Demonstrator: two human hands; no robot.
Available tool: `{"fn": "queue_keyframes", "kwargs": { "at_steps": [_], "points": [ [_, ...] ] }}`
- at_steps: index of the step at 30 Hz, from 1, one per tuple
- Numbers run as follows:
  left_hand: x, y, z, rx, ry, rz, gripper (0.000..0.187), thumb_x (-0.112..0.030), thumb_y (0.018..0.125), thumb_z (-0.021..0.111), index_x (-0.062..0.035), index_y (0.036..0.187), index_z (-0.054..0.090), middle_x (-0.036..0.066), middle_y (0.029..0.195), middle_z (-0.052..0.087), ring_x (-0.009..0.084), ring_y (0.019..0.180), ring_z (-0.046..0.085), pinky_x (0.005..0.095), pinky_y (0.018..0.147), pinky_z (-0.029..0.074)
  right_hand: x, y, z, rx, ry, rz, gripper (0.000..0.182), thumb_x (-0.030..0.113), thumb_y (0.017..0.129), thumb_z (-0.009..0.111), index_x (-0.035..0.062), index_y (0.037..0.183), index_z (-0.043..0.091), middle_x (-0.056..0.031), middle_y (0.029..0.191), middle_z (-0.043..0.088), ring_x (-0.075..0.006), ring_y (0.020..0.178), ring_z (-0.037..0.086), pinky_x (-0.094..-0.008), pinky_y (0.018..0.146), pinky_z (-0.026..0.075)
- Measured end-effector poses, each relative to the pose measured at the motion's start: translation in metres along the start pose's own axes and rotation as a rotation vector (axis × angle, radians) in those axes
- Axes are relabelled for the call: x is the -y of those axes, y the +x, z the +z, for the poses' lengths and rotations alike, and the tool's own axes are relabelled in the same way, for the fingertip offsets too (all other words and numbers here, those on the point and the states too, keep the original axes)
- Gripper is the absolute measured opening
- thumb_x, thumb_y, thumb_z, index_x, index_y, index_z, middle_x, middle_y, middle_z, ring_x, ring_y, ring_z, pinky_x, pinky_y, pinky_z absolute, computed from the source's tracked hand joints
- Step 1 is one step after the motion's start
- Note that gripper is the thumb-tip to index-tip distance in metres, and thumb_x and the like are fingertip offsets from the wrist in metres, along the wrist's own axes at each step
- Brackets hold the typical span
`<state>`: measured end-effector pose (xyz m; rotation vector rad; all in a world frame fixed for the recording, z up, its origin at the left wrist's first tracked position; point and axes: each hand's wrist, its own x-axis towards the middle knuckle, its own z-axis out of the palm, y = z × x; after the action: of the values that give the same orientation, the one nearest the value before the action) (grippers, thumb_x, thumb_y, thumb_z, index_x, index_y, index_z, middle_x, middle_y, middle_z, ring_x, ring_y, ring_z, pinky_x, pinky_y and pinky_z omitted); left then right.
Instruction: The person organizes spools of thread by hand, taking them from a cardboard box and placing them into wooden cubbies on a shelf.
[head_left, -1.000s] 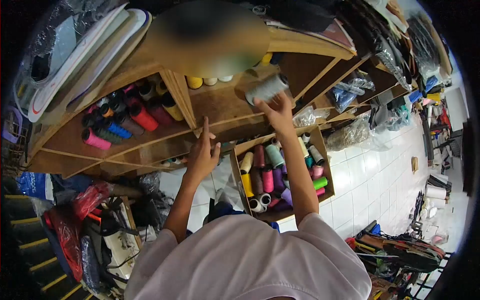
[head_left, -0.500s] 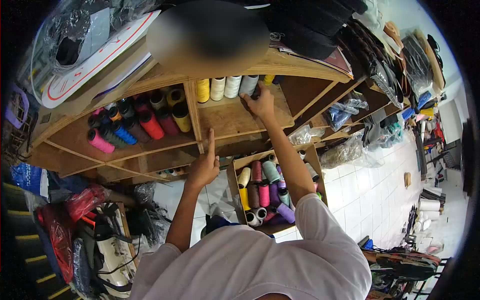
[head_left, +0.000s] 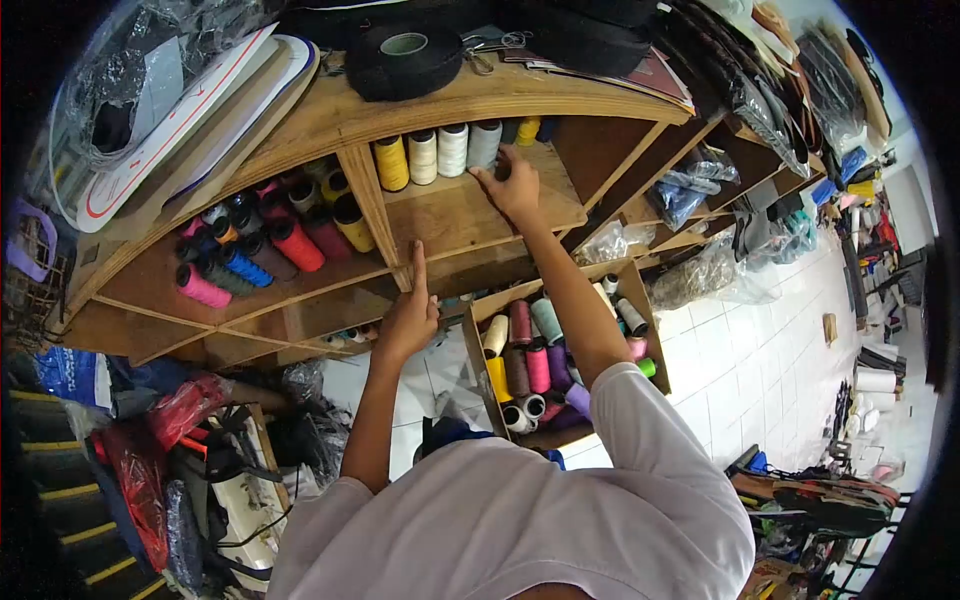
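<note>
My right hand (head_left: pixel 512 187) reaches into the middle compartment of a wooden shelf (head_left: pixel 430 222). Its thumb and fingers close around the lower part of a grey thread spool (head_left: pixel 485 143), which stands upright. Left of that spool, in a row, are a white spool (head_left: pixel 452 150), a cream spool (head_left: pixel 423 157) and a yellow spool (head_left: pixel 391 164). My left hand (head_left: pixel 408 318) is at the shelf's front edge by the upright divider. Its index finger is stretched out against the wood and the other fingers are curled; no thing shows in it.
Several coloured spools (head_left: pixel 296 245) lie in the left compartment. A cardboard box (head_left: pixel 660 345) of spools stands on the tiled floor below my right arm. On top of the shelf is a black tape roll (head_left: pixel 403 68). Plastic-wrapped goods (head_left: pixel 690 278) lie to the right.
The view has shifted, and the blurred patch over the shelf top is gone, showing the black roll. Both hands keep nearly the same places; the spools stay in their row.
</note>
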<state>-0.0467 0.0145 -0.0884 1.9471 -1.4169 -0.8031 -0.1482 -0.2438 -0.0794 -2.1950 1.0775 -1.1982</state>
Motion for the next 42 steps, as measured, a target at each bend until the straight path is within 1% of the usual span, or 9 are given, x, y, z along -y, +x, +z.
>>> {"fn": "queue_keyframes", "kwargs": {
  "at_steps": [12, 14, 18, 23, 27, 30, 33, 36, 42],
  "points": [
    [0.017, 0.002, 0.018, -0.16, -0.044, 0.132, 0.098, 0.01, 0.086, 0.046, -0.0213, 0.157, -0.013, 0.028, 0.13, 0.056, 0.0212, 0.064, 0.057, 0.0367, 0.065, 0.051, -0.006, -0.001, 0.003, 0.043, -0.043, 0.039, 0.071, 0.037, 0.07, 0.084, 0.0011, 0.124, 0.054, -0.0222, 0.097, 0.069, -0.0408, 0.091, 0.066, -0.0471, 0.08, 0.053],
    [0.016, 0.003, 0.011, 0.017, -0.076, 0.058, 0.093, 0.006, 0.089, 0.046, -0.0139, 0.155, -0.017, 0.028, 0.159, 0.011, 0.0475, 0.104, 0.063, 0.0467, 0.079, 0.053, -0.001, -0.003, 0.0, 0.045, -0.03, 0.05, 0.073, 0.037, 0.07, 0.084, -0.0003, 0.125, 0.053, -0.0228, 0.099, 0.069, -0.0412, 0.093, 0.066, -0.0472, 0.081, 0.052],
    [0.014, 0.002, 0.011, -0.019, -0.079, 0.042, 0.096, 0.003, 0.089, 0.05, -0.0198, 0.156, -0.015, 0.033, 0.145, 0.04, 0.0488, 0.091, 0.065, 0.0512, 0.073, 0.051, 0.009, -0.007, -0.001, 0.009, -0.302, 0.06, 0.078, 0.037, 0.07, 0.083, -0.0029, 0.128, 0.051, -0.0243, 0.111, 0.066, -0.0419, 0.106, 0.061, -0.0496, 0.089, 0.048],
    [0.015, -0.001, 0.009, -0.035, -0.082, 0.058, 0.095, 0.0, 0.09, 0.051, -0.0217, 0.156, -0.014, 0.034, 0.106, 0.064, 0.045, 0.07, 0.065, 0.0507, 0.062, 0.049, 0.007, -0.061, -0.002, 0.044, -0.639, -0.09, 0.07, 0.049, 0.092, 0.048, 0.0, 0.142, 0.043, -0.0253, 0.147, 0.041, -0.0446, 0.137, 0.036, -0.0617, 0.108, 0.025],
    [0.025, 0.004, 0.017, -0.048, -0.051, 0.07, 0.094, -0.002, 0.09, 0.051, -0.0209, 0.156, -0.013, 0.034, 0.095, 0.066, 0.0458, 0.069, 0.065, 0.051, 0.061, 0.049, 0.037, -0.105, -0.032, 0.042, -0.61, -0.406, 0.059, 0.043, 0.09, 0.055, 0.0015, 0.132, 0.056, -0.0233, 0.136, 0.054, -0.0409, 0.131, 0.046, -0.0584, 0.106, 0.032],
    [0.026, 0.006, 0.021, -0.107, -0.108, 0.201, 0.094, -0.003, 0.09, 0.052, -0.0197, 0.156, -0.014, 0.031, 0.076, 0.065, 0.0465, 0.067, 0.065, 0.0516, 0.061, 0.049, 0.024, -0.079, -0.074, 0.639, -0.026, -0.28, 0.039, 0.038, 0.088, 0.064, 0.0027, 0.105, 0.072, -0.0204, 0.107, 0.07, -0.0331, 0.12, 0.059, -0.0463, 0.104, 0.044],
    [0.015, 0.005, 0.016, 0.002, -0.075, 0.027, 0.097, 0.0, 0.089, 0.051, -0.0193, 0.155, -0.017, 0.034, 0.14, 0.045, 0.0472, 0.088, 0.065, 0.0506, 0.069, 0.051, 0.004, -0.043, -0.082, 0.325, -0.263, 0.091, 0.047, 0.044, 0.088, 0.062, 0.0017, 0.107, 0.071, -0.0208, 0.109, 0.07, -0.0372, 0.117, 0.06, -0.0489, 0.107, 0.041],
    [0.02, 0.006, 0.023, -0.152, -0.086, 0.212, 0.098, 0.003, 0.088, 0.05, -0.0177, 0.155, -0.018, 0.026, 0.158, 0.022, 0.0466, 0.095, 0.064, 0.0486, 0.072, 0.052, -0.017, -0.061, -0.059, -0.156, -0.829, -0.488, 0.05, 0.047, 0.088, 0.06, 0.0013, 0.105, 0.071, -0.0232, 0.104, 0.07, -0.0413, 0.105, 0.064, -0.0516, 0.105, 0.041],
    [0.019, 0.01, 0.036, -0.157, -0.13, 0.134, 0.102, 0.005, 0.086, 0.053, -0.0184, 0.155, -0.019, 0.025, 0.157, 0.027, 0.0403, 0.091, 0.067, 0.0443, 0.072, 0.053, 0.021, -0.07, -0.078, 0.583, -0.13, -0.578, 0.048, 0.049, 0.088, 0.059, 0.0062, 0.106, 0.071, -0.0255, 0.089, 0.069, -0.0409, 0.08, 0.067, -0.0502, 0.078, 0.052]
  ]
}}
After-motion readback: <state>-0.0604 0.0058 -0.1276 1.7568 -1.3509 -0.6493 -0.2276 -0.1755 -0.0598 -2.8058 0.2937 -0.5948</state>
